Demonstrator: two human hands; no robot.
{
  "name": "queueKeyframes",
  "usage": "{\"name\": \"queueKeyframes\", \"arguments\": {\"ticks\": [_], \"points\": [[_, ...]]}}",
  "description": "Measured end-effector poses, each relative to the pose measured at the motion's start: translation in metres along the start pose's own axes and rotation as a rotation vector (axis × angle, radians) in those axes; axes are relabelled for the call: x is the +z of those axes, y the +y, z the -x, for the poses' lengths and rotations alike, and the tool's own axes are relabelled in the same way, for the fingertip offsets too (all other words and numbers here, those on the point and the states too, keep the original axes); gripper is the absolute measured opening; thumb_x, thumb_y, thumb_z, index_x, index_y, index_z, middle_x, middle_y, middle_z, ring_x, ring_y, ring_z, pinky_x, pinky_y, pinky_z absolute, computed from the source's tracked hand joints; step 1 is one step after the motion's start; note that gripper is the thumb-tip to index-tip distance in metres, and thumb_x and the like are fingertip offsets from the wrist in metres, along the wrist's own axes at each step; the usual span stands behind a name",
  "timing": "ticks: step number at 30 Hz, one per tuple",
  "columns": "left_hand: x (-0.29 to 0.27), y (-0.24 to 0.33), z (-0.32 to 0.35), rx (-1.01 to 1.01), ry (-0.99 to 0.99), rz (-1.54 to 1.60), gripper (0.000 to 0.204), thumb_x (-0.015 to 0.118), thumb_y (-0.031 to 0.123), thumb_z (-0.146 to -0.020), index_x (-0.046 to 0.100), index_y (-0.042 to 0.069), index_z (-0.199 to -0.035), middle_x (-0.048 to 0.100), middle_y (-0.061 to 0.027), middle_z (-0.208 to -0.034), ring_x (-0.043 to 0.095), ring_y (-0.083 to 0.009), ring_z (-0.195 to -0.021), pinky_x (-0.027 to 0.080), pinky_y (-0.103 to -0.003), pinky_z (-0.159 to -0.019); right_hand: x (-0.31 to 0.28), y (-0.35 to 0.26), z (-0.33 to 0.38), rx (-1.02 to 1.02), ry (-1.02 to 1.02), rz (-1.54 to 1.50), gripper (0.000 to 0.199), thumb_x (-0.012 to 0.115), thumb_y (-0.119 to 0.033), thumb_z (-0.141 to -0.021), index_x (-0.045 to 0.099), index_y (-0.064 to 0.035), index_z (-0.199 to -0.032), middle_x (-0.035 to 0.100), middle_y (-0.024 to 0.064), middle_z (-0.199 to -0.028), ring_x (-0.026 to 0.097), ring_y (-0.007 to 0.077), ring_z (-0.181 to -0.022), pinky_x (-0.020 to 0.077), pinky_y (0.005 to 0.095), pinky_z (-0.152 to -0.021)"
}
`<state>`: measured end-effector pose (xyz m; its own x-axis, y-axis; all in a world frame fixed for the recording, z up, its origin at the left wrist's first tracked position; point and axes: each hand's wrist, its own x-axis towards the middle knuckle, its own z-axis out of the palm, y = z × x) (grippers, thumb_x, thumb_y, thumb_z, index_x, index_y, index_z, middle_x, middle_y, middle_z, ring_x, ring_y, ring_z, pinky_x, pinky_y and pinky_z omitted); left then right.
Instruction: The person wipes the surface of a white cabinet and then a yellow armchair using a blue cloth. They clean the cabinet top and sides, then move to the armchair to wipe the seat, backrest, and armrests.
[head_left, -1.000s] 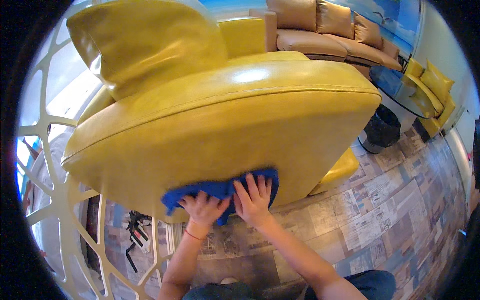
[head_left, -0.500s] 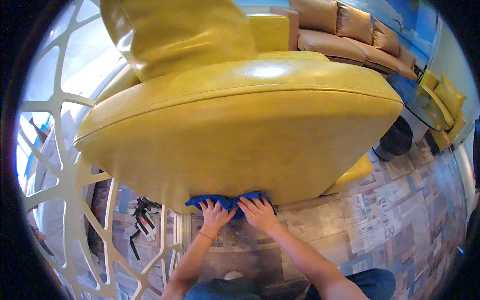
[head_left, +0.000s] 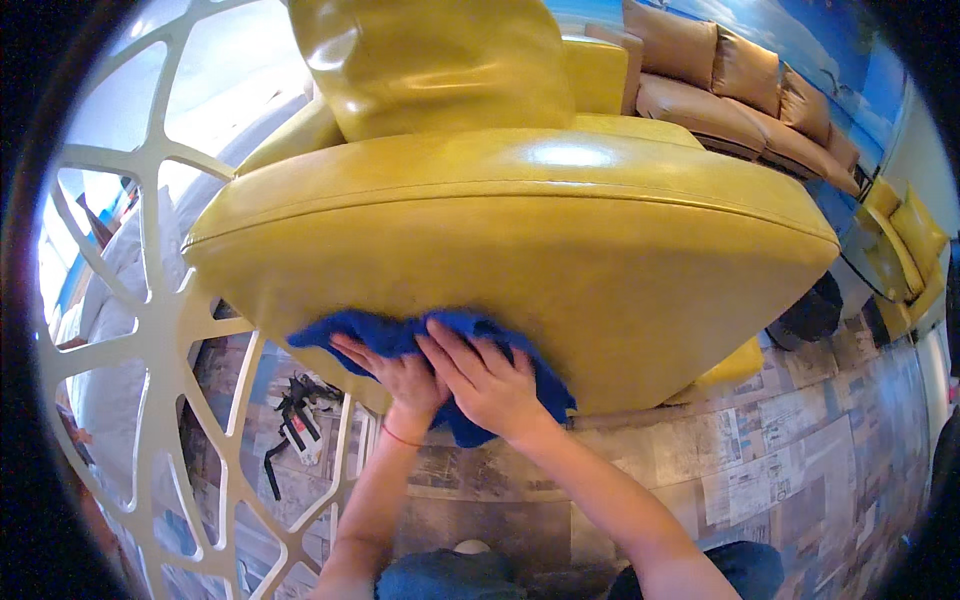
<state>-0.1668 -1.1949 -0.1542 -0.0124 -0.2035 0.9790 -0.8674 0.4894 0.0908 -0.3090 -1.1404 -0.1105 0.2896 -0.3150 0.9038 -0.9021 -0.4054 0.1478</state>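
Note:
A blue cloth (head_left: 545, 385) is spread against the lower side panel of a yellow leather sofa (head_left: 600, 270). My left hand (head_left: 405, 378) lies on the cloth's left part with its fingers stretched out. My right hand (head_left: 492, 385) presses flat beside it, fingers extended over the middle of the cloth. The two hands are close together, thumbs near each other. Below them, the lower end of the cloth hangs past the sofa's bottom edge. My palms hide part of the cloth.
A white lattice partition (head_left: 160, 350) stands at the left, close to the sofa. Behind it, black and white equipment (head_left: 298, 425) lies on the patterned floor (head_left: 690, 470). A brown sofa (head_left: 710, 110), a round glass table (head_left: 885, 250) and a black bin (head_left: 810, 315) are farther right.
Both hands have moved up the sofa panel from its bottom edge. The bunched blue cloth now lies spread wider under them, and the fingers are straighter. The view has shifted slightly.

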Motion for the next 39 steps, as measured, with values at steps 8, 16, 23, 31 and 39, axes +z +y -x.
{"name": "queueKeyframes", "arguments": {"ticks": [8,16,23,31,39], "points": [[-0.009,0.003,0.188,-0.122,-0.732,0.061,0.07,0.062,0.04,-0.085,0.044,0.008,-0.145,0.027,-0.0334,-0.154,0.013,-0.0743,-0.132,0.005,-0.085,-0.102,0.028,-0.007,0.143,-0.062,-0.363,-0.172,0.043,0.063,-0.019,-0.082,0.068,-0.0139,-0.124,0.062,-0.0071,-0.135,0.06,0.0087,-0.103,0.0482,0.0258,-0.076],[-0.016,-0.034,-0.007,0.075,-0.083,-0.094,0.055,0.056,0.042,-0.093,0.047,0.021,-0.143,0.016,-0.0281,-0.162,0.004,-0.0706,-0.138,0.004,-0.082,-0.105,0.016,-0.026,-0.003,0.032,0.031,-0.071,0.045,0.053,-0.029,-0.092,0.062,-0.0171,-0.134,0.053,-0.0029,-0.148,0.05,0.0146,-0.133,0.0151,0.0434,-0.118],[-0.018,-0.148,0.039,-0.172,0.06,-0.217,0.056,0.051,0.036,-0.102,0.037,0.008,-0.148,0.012,-0.0293,-0.162,0.015,-0.0449,-0.15,0.015,-0.058,-0.121,0.047,-0.057,-0.04,-0.213,-0.003,-0.088,0.051,0.052,-0.025,-0.092,0.054,-0.0121,-0.142,0.046,-0.0011,-0.154,0.042,0.0166,-0.142,0.0218,0.0389,-0.118],[0.006,-0.104,0.244,-0.428,-1.357,-1.011,0.059,0.028,0.037,-0.106,0.029,0.003,-0.154,0.025,-0.0192,-0.161,0.025,-0.035,-0.148,0.014,-0.054,-0.122,0.121,-0.075,0.112,-0.819,-0.309,0.598,0.059,0.031,-0.019,-0.101,0.023,0.0026,-0.155,0.023,0.012,-0.164,0.021,0.0209,-0.152,0.02,0.0334,-0.125],[-0.007,0.021,0.287,-0.51,-0.699,0.046,0.055,0.055,0.025,-0.094,0.039,-0.013,-0.131,0.022,-0.0397,-0.148,0.01,-0.0631,-0.14,0.005,-0.073,-0.114,0.072,-0.016,0.222,-0.012,-0.783,-0.716,0.056,0.041,-0.022,-0.098,0.037,-0.0044,-0.151,0.034,0.0073,-0.159,0.034,0.0189,-0.145,0.0262,0.0437,-0.121]]}}
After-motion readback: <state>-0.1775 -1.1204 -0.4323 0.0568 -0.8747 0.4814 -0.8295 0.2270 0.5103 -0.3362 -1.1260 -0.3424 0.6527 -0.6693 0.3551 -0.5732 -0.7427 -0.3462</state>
